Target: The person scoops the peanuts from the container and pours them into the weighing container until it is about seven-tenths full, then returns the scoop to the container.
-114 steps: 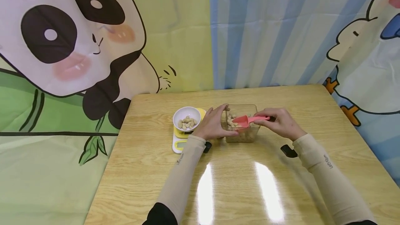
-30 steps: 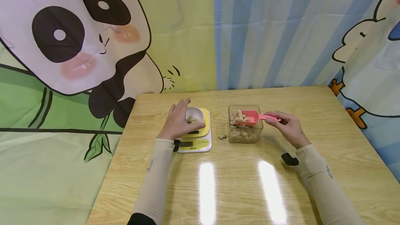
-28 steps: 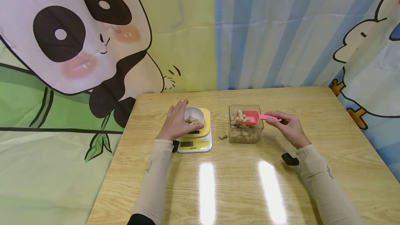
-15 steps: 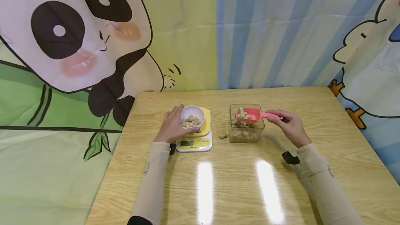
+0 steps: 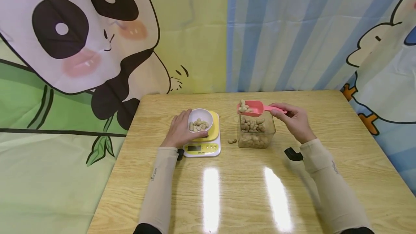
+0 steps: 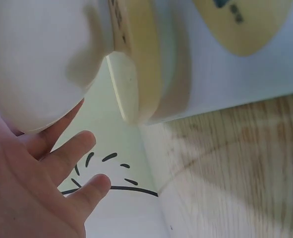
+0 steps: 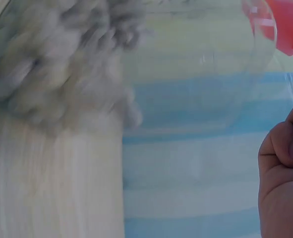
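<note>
My right hand (image 5: 294, 122) grips the handle of a pink scoop (image 5: 256, 107) carrying several unshelled peanuts (image 5: 243, 107). The scoop is over the back of a clear plastic container (image 5: 272, 136) part filled with peanuts. My left hand (image 5: 178, 131) holds a white bowl (image 5: 200, 112) at its left side, thumb in front and fingers behind. That bowl, with several peanuts inside, is over a yellow and white kitchen scale (image 5: 212, 150). In the left wrist view, fingers (image 6: 72, 148) lie against the bowl's underside. The right wrist view shows only part of the scoop (image 7: 287, 25).
A loose peanut (image 5: 232, 141) lies on the wooden table (image 5: 247, 198) between scale and container. Printed curtains (image 5: 191, 39) hang close behind the table's back edge. Black wrist camera mounts (image 5: 293, 154) stick out from both wrists.
My left hand has moved from the container to the bowl. The scoop, earlier down in the container, has risen above it with peanuts and shifted left in the last half second.
</note>
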Demonstrator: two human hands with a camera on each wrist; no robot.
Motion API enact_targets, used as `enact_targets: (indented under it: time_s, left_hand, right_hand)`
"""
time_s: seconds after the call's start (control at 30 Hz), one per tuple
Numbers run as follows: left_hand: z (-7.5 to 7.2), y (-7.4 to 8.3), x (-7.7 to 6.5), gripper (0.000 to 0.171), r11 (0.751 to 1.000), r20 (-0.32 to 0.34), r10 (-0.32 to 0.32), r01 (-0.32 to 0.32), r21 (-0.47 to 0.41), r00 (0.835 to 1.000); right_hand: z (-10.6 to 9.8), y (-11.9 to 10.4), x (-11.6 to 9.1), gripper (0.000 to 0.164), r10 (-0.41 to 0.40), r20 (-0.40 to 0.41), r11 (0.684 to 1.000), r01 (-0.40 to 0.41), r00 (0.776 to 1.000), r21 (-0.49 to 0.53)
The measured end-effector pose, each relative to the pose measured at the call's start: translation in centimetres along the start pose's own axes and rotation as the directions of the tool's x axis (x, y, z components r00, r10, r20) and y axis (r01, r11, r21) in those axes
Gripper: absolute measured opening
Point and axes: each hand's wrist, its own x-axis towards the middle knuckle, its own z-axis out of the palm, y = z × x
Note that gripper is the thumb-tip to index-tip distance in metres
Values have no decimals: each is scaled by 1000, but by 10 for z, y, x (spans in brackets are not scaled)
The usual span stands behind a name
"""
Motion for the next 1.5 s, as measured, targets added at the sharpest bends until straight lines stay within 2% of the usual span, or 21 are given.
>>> enact_targets:
  time_s: [0.27,0.57,0.7,0.83,1.0,1.17,1.27,1.4,1.5]
  left_hand:
    - [3,1,1,126,1000,8,-6,5,13,1000]
    - [5,1,0,125,1000,14,-25,25,8,1000]
    - [4,0,-1,126,1000,22,-24,24,16,999]
    - [4,0,-1,125,1000,27,-23,23,11,999]
    - [4,2,-2,123,1000,36,-29,29,10,999]
    - [3,3,-3,122,1000,35,-26,26,-1,999]
    - [2,3,-3,123,1000,31,-24,24,-1,999]
    - [2,1,-3,122,1000,18,-16,16,1,1000]
    - [3,0,-2,122,1000,9,-15,15,-1,1000]
  right_hand:
    - [29,-35,15,27,-46,49,997,42,998,66]
    - [69,-29,33,25,-47,138,995,34,989,94]
    - [87,-33,35,26,-45,160,998,39,986,42]
    - [104,-37,38,29,-61,187,996,73,981,-60]
    - [118,-41,41,31,-98,230,975,139,968,-171]
    - [122,-45,44,28,-146,262,957,203,954,-206]
    - [121,-48,45,25,-211,295,928,286,932,-240]
    - [121,-54,47,23,-301,343,873,402,890,-275]
    - [120,-57,48,22,-327,355,854,435,876,-284]
